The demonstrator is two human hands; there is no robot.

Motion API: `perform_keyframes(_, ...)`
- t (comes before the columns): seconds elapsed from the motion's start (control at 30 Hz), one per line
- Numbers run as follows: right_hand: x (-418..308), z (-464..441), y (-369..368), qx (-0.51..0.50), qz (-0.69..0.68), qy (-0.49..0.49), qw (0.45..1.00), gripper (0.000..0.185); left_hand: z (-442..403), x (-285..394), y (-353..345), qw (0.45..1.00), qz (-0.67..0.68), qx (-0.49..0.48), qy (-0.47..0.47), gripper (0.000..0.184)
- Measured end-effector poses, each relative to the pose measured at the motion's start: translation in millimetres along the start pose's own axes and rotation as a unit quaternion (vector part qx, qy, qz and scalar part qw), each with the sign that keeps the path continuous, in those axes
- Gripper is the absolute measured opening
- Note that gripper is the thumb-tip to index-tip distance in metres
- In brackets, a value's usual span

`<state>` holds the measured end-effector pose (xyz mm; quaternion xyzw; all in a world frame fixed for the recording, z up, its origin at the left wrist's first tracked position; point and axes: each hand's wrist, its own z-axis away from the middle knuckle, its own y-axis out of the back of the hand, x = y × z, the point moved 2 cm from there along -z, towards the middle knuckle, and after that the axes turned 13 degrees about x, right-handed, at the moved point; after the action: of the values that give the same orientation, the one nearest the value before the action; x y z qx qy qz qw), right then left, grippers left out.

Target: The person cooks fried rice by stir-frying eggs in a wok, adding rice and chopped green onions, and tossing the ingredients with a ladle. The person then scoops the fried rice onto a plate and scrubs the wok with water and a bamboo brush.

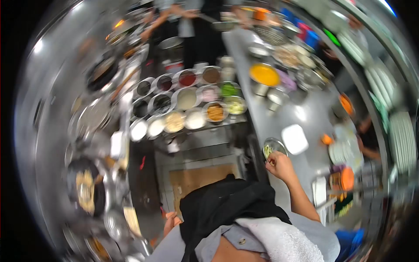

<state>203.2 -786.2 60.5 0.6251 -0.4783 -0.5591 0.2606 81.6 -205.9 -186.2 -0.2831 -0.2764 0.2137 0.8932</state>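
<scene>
Clearly, we have our right hand (pixel 280 167) at the small metal bowl (pixel 280 145), its fingers bunched narrow over the near edge, and we cannot tell whether they pinch any of the pale green pieces (pixel 267 150) inside. The bowl sits on the steel counter (pixel 313 126), just beside a white container (pixel 294 139). Our left hand (pixel 170 224) hangs near our black apron (pixel 231 196); its grip we cannot make out.
</scene>
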Motion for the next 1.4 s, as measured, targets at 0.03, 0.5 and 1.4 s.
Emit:
perform_keyframes(0.03,-31,-23,-12,-0.012,-0.030,0.073,0.997,0.016,-13,-20,64,0.977,0.099,-0.177,0.061,0.016)
perform_keyframes(0.5,-673,-11,-95,-0.146,-0.500,0.613,0.594,0.019,115,-166,246,0.825,0.175,0.529,-0.090,0.054)
perform_keyframes(1.4,-846,-23,-439,-0.611,-0.472,-0.013,0.635,0.012,124,-211,228,0.786,0.390,0.461,-0.132,0.018)
